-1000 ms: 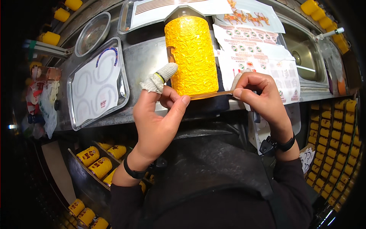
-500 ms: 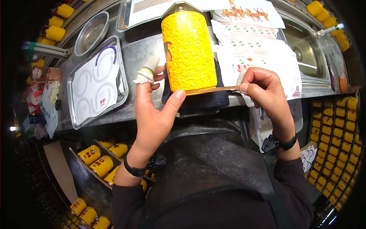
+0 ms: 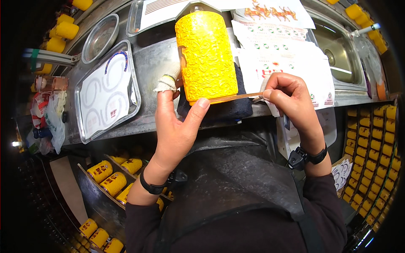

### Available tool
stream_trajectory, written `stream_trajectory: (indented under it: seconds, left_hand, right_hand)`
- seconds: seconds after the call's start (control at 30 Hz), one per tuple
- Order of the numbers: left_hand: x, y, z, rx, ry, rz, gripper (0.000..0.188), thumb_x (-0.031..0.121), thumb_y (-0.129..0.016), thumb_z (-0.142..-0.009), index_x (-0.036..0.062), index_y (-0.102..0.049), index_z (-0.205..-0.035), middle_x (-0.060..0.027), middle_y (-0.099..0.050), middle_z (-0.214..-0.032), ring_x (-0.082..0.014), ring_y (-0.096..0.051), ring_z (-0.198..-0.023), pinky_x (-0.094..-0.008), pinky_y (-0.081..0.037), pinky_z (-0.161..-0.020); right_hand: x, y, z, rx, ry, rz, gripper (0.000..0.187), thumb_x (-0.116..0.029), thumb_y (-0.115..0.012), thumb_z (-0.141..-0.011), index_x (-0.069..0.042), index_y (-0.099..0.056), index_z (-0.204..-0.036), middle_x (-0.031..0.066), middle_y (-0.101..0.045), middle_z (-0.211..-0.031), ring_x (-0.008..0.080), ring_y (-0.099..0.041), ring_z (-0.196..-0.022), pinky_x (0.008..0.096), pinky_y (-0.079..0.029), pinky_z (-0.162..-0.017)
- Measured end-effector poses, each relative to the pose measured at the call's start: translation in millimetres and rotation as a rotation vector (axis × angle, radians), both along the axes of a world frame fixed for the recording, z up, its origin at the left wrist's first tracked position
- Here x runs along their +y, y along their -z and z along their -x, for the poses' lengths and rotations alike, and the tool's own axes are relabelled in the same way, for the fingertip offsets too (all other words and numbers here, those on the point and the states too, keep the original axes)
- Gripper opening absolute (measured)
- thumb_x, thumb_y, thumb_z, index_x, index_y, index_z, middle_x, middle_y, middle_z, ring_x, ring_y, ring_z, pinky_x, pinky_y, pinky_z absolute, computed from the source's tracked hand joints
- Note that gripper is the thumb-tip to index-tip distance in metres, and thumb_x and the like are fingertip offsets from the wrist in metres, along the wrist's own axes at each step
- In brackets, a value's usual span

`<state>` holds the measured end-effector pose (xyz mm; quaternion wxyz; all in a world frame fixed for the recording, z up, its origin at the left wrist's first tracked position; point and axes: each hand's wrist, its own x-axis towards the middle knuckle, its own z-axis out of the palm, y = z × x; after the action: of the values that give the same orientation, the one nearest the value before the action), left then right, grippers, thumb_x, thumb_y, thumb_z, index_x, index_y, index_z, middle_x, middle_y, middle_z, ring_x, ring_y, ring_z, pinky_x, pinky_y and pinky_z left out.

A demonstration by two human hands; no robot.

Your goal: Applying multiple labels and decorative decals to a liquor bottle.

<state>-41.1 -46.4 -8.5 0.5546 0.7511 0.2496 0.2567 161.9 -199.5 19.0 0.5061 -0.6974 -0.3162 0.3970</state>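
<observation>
A yellow embossed bottle (image 3: 206, 55) lies on a dark folded towel (image 3: 240, 80), its glass neck pointing away from me. Along its near base edge runs a thin brown strip (image 3: 236, 98). My left hand (image 3: 177, 122) holds the bottle's lower left side, thumb pressed on the strip's left end; its index finger wears a white cloth cover (image 3: 167, 83) with a band. My right hand (image 3: 293, 99) pinches the strip's right end between thumb and fingers, past the bottle's corner. A slim metal tool (image 3: 286, 122) is tucked in the same hand; its kind is unclear.
On the left stand a metal tray (image 3: 137, 99) with a sheet of curved strips and a metal bowl (image 3: 114, 36). Printed sticker sheets (image 3: 312, 71) lie right of the bottle, beside a sink (image 3: 358, 80). Racks of yellow bottles (image 3: 367, 156) stand below the counter.
The bottle has shifted slightly left and its base has tilted. The strip's right end now sits a little higher and shows more clear of the bottle. Both hands keep their holds.
</observation>
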Motion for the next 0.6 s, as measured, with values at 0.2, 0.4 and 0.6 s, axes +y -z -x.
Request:
stream_trajectory:
  seconds: [0.2,0.4,0.6]
  left_hand:
    - [-1,1,0,-0.009,-0.005,-0.020,0.068,0.013,-0.064,-0.089,-0.0034,-0.029,-0.146,-0.0179,-0.041,-0.143,-0.0268,-0.040,-0.134,-0.0390,-0.028,-0.113]
    - [6,6,14,-0.016,-0.050,-0.043,0.063,0.011,-0.063,-0.089,-0.0044,-0.034,-0.144,-0.0179,-0.043,-0.142,-0.0256,-0.043,-0.132,-0.0386,-0.029,-0.112]
    - [-1,-5,18,-0.147,-0.068,-0.392,0.044,0.008,-0.070,-0.082,-0.0055,-0.054,-0.122,-0.0156,-0.053,-0.124,-0.0249,-0.052,-0.115,-0.0344,-0.041,-0.098]
  right_hand:
    - [2,6,-1,-0.014,-0.024,-0.018,0.011,-0.005,-0.062,-0.081,-0.002,-0.059,-0.071,-0.0027,-0.058,-0.068,0.0034,-0.049,-0.066,0.0218,-0.040,-0.062]
    - [3,8,0,-0.009,-0.032,-0.022,0.011,-0.005,-0.061,-0.082,-0.001,-0.060,-0.072,-0.0015,-0.060,-0.069,0.0047,-0.052,-0.067,0.0224,-0.042,-0.063]
    - [4,13,-1,-0.022,-0.026,-0.024,0.010,-0.005,-0.062,-0.082,-0.001,-0.060,-0.072,-0.0010,-0.060,-0.069,0.0047,-0.053,-0.067,0.0225,-0.043,-0.063]
